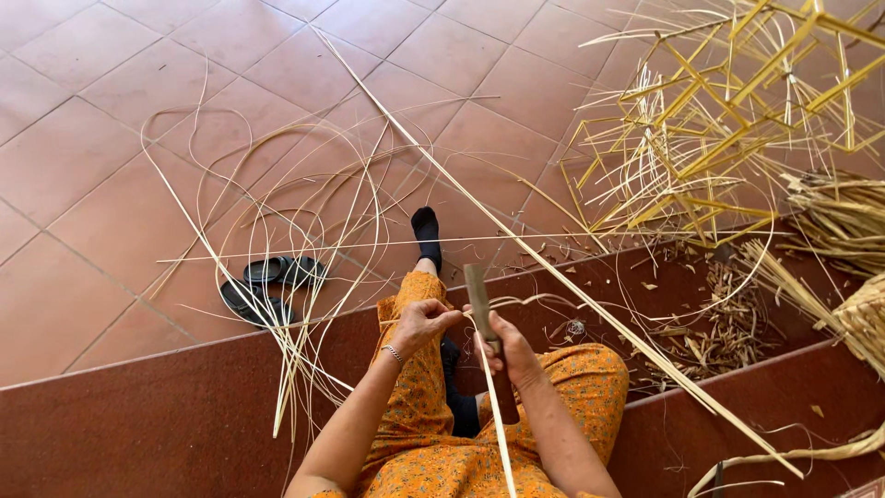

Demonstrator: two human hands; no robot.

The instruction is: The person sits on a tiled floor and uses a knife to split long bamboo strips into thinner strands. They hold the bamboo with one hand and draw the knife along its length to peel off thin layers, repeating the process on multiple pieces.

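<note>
With the left hand [419,323] pinching a thin bamboo strip [498,406] over the lap and the right hand [510,355] fisted around a broad knife [479,300] touching it, the blade likely risked nicking nearby fingertips if it slipped.

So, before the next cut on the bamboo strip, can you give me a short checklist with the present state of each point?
1. Right hand grips the knife handle: ok.
2. Left hand holds the bamboo strip near the blade: ok.
3. Left fingers away from the blade edge: cannot tell.
4. Blade points away from the body: ok.
5. Long strips lie over the step beside the leg: not ok.
</note>
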